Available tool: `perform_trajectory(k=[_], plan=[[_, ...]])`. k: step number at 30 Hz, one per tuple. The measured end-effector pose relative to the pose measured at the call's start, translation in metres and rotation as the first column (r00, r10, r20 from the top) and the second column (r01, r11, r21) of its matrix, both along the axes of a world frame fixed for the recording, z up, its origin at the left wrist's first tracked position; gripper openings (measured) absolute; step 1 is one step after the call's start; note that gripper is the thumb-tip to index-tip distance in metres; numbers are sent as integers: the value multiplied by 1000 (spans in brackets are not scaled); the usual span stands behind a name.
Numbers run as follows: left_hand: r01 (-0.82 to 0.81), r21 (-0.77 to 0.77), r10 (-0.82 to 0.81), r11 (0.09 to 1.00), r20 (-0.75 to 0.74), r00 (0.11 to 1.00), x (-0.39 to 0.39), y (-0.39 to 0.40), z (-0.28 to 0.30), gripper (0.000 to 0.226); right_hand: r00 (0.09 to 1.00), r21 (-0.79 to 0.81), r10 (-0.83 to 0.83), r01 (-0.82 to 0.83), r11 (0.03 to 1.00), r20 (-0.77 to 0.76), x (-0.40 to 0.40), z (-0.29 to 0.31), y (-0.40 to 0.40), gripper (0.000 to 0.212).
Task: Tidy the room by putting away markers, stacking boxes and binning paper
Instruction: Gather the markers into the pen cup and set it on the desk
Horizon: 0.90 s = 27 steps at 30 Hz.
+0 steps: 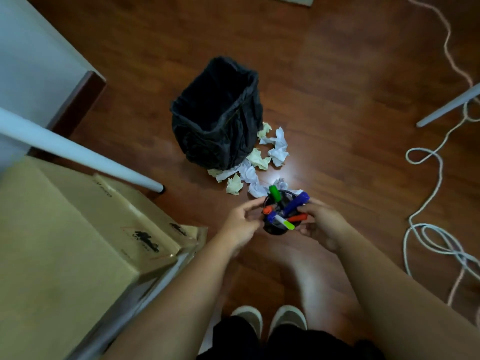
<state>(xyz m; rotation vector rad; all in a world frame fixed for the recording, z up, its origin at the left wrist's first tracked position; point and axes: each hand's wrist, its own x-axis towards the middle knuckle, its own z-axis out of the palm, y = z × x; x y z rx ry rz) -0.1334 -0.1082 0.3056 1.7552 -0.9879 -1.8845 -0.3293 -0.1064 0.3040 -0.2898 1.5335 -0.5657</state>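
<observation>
Just below the centre of the frame, the small black mesh pen cup (275, 227) sat between both hands, stuffed with coloured plastic markers (292, 205) in green, purple, orange and lime, all leaning at odd angles. The left hand (241, 224) curled its fingers against the cup's left rim, and the right hand (323, 224) wrapped the right side, thumb near the orange marker; both looked to be gripping the cup. It seemed light and rigid, yet top-heavy, so a hold low on the wall would have kept the markers from spilling. Above it, crumpled white and yellow paper balls (279, 150) lay strewn beside the black-lined waste bin (217, 113): soft, featherweight, easily scooped by the handful. The brown cardboard boxes (65, 242) at lower left looked stiff and bulky, best lifted by their edges.
</observation>
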Motion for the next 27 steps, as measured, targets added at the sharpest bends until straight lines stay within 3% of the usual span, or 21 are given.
perform_trajectory(k=[7,9,11,15,17,22,27], plan=[[17,-182,-38,983,-113,993,17,13,196,74,949,-115,-152,190,975,278,4,210,12,29],[15,-256,-47,967,-119,992,28,17,254,76,948,-199,-43,110,974,314,12,275,12,46],[-20,-328,-18,944,-112,994,44,25,303,78,964,-314,131,-53,948,231,27,331,12,57],[-201,-444,169,873,-111,979,89,55,393,75,894,-528,449,-389,755,-18,71,417,10,61],[-314,-487,292,815,-122,948,116,76,432,75,841,-583,535,-475,659,-80,103,454,8,62],[-484,-597,523,640,-124,843,202,146,501,72,677,-702,723,-582,410,-138,215,522,30,58],[-605,-629,711,488,-114,694,305,224,529,59,501,-738,842,-643,206,-201,353,551,78,54]])
